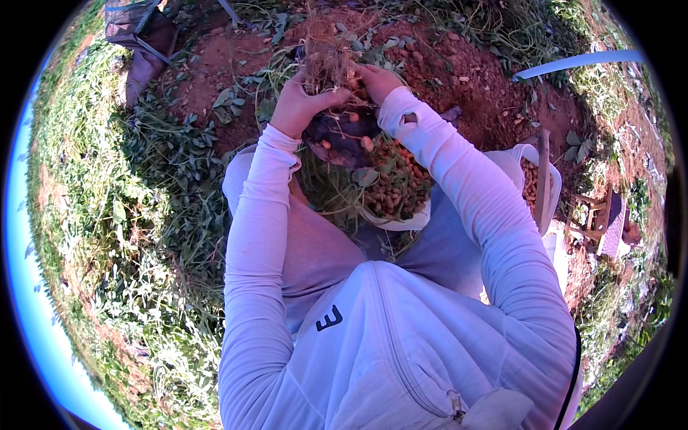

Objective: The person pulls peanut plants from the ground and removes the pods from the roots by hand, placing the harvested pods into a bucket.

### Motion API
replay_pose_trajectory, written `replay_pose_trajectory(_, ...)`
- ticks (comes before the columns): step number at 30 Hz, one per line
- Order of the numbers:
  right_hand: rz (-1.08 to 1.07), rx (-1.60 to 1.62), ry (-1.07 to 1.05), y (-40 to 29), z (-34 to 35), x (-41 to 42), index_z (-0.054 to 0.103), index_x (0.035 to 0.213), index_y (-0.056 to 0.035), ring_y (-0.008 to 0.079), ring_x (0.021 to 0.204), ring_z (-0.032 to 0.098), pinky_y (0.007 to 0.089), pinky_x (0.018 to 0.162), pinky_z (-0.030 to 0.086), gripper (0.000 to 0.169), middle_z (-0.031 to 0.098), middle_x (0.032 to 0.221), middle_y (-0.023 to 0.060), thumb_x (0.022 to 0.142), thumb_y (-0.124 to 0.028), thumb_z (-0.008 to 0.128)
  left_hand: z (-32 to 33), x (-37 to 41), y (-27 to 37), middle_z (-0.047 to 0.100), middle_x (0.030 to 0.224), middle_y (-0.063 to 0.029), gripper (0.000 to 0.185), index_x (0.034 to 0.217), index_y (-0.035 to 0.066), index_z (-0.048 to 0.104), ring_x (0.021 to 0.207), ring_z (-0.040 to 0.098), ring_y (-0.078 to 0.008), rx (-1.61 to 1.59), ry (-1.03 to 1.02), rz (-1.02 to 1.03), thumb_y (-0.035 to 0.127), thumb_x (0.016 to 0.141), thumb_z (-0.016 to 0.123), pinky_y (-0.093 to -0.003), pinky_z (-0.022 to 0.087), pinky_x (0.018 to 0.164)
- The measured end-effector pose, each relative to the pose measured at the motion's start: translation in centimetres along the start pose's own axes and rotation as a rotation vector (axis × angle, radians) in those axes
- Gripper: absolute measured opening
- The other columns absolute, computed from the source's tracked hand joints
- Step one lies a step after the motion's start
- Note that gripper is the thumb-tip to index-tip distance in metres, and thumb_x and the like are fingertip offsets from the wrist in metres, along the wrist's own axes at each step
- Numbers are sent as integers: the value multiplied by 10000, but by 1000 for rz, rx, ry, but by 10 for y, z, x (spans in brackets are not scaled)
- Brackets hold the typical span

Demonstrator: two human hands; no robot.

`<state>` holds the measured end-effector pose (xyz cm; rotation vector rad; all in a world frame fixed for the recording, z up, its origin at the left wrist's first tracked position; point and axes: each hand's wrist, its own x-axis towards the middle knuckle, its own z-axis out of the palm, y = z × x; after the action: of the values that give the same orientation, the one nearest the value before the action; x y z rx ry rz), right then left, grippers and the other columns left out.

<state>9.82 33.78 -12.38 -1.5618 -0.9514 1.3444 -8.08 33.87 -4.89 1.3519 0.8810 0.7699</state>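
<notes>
A bundle of uprooted peanut plants with tangled dry roots is held up in front of me. My left hand grips it from the left, thumb across the lower roots. At its right side the fingers of my right hand close on the roots, their tips partly hidden. A few peanut pods hang below, before a dark sheet-like thing. Between my knees stands a white bucket holding many peanuts, with green stems beside it and partly over it.
A second white container of peanuts stands by my right knee, a wooden bar across it. Farther right is a small wooden stool. A pale curved strip juts in upper right; a dark mesh bag lies upper left. Cut vines cover the left.
</notes>
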Motion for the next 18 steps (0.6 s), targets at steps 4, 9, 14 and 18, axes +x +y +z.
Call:
replay_pose_trajectory(4,-307,-305,248,-15,-5,-5,628,1040,-31,292,764,653,377,677,494,387,675,836,155,821,-349,627,13,-1,-3,641,1034,-77,534,1131,-34,575,914,607,-149,16,-14,-20,136,676,797,-294,466,850)
replay_pose_trajectory(9,-501,-840,392,-44,-15,-28,647,1020,-156,353,801,638,443,689,507,301,660,827,160,808,-369,621,28,-1,1,654,1018,-66,523,1131,-28,574,902,606,-128,1,-66,78,119,679,792,-288,471,847)
replay_pose_trajectory(14,-349,-983,451,-41,-21,-14,655,1007,-197,350,794,636,451,701,508,274,661,839,143,821,-391,597,27,-2,-2,665,1006,-63,498,1115,-33,585,884,611,-118,-45,-81,76,106,679,783,-285,471,856)
replay_pose_trajectory(18,-453,-1020,389,-43,-22,-19,663,951,-166,351,811,628,449,704,501,286,661,856,135,841,-416,578,25,-5,-5,673,985,-68,472,1084,-34,606,870,612,-111,-49,-86,91,120,675,784,-281,472,845)
